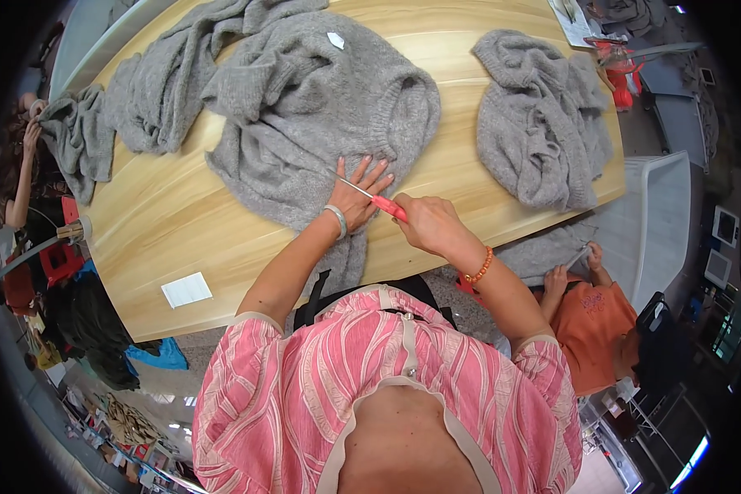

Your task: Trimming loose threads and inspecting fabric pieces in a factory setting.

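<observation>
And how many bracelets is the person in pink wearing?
2: a pale bangle just behind the left hand, and an orange beaded bracelet just behind the right hand. None seem hidden.

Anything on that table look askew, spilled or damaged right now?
No spill or damage that I can see. One stray: a white paper slip lies alone near the near-left edge of the table, apart from the grey knitwear.

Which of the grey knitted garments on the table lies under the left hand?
The wide middle garment with a small white tag: the left hand lies spread on it. The right garment and upper-left knitwear lie away from that hand.
</observation>
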{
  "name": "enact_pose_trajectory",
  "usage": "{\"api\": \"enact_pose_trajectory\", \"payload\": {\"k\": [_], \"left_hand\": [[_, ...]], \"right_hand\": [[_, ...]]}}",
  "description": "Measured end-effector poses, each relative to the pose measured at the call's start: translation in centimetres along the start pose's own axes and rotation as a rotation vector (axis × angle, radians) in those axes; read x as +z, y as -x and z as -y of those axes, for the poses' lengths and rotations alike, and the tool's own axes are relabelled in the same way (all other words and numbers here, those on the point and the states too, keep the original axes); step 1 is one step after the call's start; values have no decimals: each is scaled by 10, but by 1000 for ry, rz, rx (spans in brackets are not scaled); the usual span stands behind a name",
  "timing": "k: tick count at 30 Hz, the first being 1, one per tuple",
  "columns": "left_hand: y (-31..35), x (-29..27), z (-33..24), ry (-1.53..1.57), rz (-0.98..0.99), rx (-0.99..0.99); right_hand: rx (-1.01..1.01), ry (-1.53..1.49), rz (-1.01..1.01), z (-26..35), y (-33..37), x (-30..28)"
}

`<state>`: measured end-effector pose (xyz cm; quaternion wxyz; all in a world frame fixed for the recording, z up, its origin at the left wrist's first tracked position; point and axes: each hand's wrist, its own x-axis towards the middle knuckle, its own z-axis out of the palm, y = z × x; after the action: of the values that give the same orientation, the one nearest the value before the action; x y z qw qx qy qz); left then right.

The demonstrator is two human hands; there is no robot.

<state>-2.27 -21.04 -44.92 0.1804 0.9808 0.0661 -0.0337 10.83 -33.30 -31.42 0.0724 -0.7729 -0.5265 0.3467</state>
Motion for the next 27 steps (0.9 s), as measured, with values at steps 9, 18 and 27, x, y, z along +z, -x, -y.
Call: {"api": "enact_pose_trajectory", "payload": {"k": [9,18,27], "left_hand": [[35,-32,21,66,-297,-402],[47,-14,38,7,-173,-378],[48,-8,40,26,-213,-372]], "right_hand": [[101,-51,-37,-18,24,-5],[-50,-42,-26,13,-11,5],[15,-1,48,21,-49,6]]}}
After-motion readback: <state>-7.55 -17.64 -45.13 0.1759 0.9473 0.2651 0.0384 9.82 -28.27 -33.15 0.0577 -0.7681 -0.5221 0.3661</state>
